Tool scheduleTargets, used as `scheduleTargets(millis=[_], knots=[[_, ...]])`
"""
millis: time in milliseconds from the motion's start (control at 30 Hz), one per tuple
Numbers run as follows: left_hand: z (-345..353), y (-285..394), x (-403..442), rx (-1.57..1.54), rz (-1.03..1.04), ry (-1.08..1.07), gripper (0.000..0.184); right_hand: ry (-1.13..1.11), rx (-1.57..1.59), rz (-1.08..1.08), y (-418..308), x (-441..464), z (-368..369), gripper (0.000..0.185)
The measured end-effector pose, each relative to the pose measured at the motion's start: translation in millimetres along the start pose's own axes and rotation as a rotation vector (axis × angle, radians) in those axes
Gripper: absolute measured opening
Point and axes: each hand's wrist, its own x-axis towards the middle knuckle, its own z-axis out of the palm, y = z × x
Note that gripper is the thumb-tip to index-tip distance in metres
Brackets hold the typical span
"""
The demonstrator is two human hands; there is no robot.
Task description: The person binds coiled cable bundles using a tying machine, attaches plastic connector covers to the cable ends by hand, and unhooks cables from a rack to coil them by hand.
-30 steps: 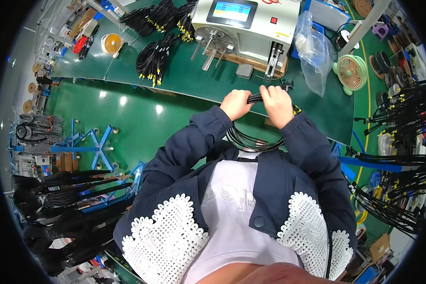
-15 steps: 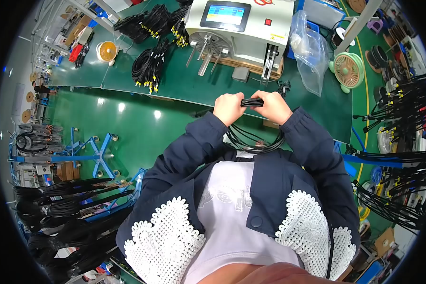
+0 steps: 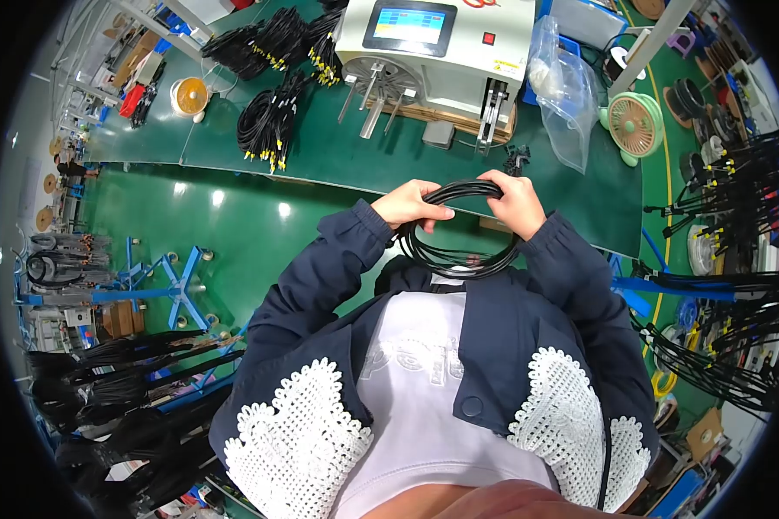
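A round coil of black cable (image 3: 460,266) hangs in front of my chest, with several loops gathered together. My right hand (image 3: 518,206) grips its upper right side, fingers closed over the strands. On the coil's upper left, my left hand (image 3: 409,206) is wrapped loosely around the loops, its thumb stretched towards the ring's inside. Part of the cable is hidden behind both hands. Beyond the hands stands a white machine (image 3: 467,52) with a lit screen (image 3: 408,26) and a round, pronged winding head (image 3: 379,91).
Bundles of black cables with yellow ends (image 3: 270,125) lie on the green table (image 3: 337,160). A green fan (image 3: 634,125) and a clear plastic bag (image 3: 571,121) are to the right. Racks hung with black cables (image 3: 130,381) stand on the left, and more cables (image 3: 736,294) hang at right.
The coil has turned and opened into a fuller ring facing me. My left hand has moved left and slightly down, away from my right hand, which has shifted slightly right and down.
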Motion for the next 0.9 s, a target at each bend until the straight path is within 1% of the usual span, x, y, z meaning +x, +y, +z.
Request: scheduleTargets(millis=[33,67,133,167,267,300,367,433,533,567,600,667,700,767,800,867,900], knots=[[0,-2,0,0.003,-0.01,-0.014,0.019,-0.004,-0.001,-0.012,-3,-1,0,0.031],[2,-3,-1,0.356,0.14,0.155,0.017,-0.008,-0.001,-0.023,-6,-3,-1,0.031],[11,-3,-4,1.055,0.444,0.5,0.014,0.064,-0.16,-0.097,-17,-6,-4,0.03],[16,-1,-6,1.073,0.413,0.549,0.014,0.097,-0.239,-0.137,-22,-7,-5,0.03],[23,2,-16,1.034,0.482,0.575,0.013,0.11,-0.391,-0.136,-30,-11,-7,0.029],[25,3,-19,1.033,0.515,0.594,0.013,0.086,-0.384,-0.112,-41,-12,-10,0.031],[31,8,-31,0.991,0.521,0.585,0.013,0.012,-0.198,-0.083,-63,-13,-13,0.031],[35,10,-40,0.901,0.504,0.583,0.013,-0.09,-0.027,-0.058,-65,-14,-14,0.031],[33,9,-56,0.878,0.455,0.562,0.013,-0.224,0.21,-0.022,-74,-18,-25,0.038],[33,7,-62,0.885,0.429,0.558,0.014,-0.319,0.354,0.023,-72,-20,-29,0.044],[34,4,-67,0.91,0.45,0.575,0.014,-0.442,0.502,0.114,-62,-23,-29,0.045],[38,-6,-73,0.954,0.489,0.602,0.014,-0.571,0.468,0.211,-53,-27,-33,0.039],[41,-10,-76,1.0,0.547,0.616,0.015,-0.602,0.392,0.198,-55,-31,-31,0.035],[44,-16,-78,0.984,0.576,0.673,0.015,-0.665,0.233,0.161,-59,-33,-27,0.031],[43,-19,-78,0.975,0.591,0.707,0.016,-0.564,0.275,0.18,-64,-38,-19,0.026],[40,-27,-75,0.989,0.684,0.812,0.017,-0.322,0.353,0.352,-83,-47,-4,0.02],[40,-27,-73,1.001,0.72,0.858,0.018,-0.192,0.089,0.273,-97,-47,-2,0.02]])
